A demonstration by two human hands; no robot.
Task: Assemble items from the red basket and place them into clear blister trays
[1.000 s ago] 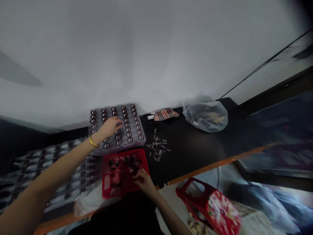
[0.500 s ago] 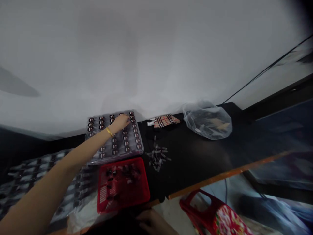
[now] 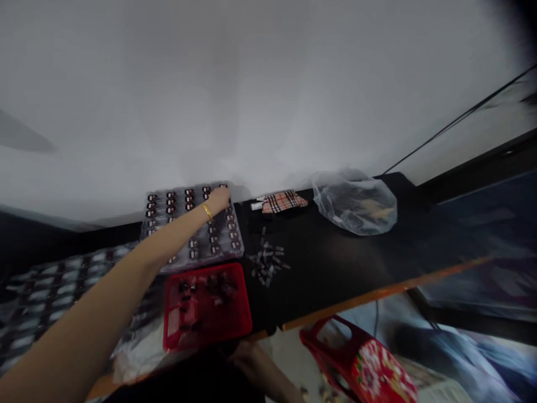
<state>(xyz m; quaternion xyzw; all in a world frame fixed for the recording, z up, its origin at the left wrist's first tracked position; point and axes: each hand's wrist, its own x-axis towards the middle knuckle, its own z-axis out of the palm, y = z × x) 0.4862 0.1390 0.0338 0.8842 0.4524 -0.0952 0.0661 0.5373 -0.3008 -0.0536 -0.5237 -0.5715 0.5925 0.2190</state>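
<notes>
Head cam view, looking down on a black tabletop (image 3: 335, 263) with an orange edge strip (image 3: 377, 294). The left hand (image 3: 218, 198), gold bangle (image 3: 206, 211) on the wrist, is stretched out to the far row of a clear plastic tray (image 3: 239, 246) and is curled down over the little dark-and-white pieces (image 3: 189, 192) sitting in rows there. Can't tell if it's actually pinching one (the fingers hide it). The right hand (image 3: 251, 361) sits low in shadow at the near edge of the table, just beside a red plastic basket (image 3: 205, 270) full of jumbled dark bits (image 3: 218, 285), and it's too dim to say if it's open or closed. To the right of the tray there's a loose heap of small grey pieces (image 3: 266, 263), and beyond that a plaid pouch (image 3: 282, 202), a white tube (image 3: 257, 206) and a clear plastic bag (image 3: 356, 204). More trays (image 3: 62, 280) lie off to the left, and a red floral crate (image 3: 361, 364) sits down near on the right
</notes>
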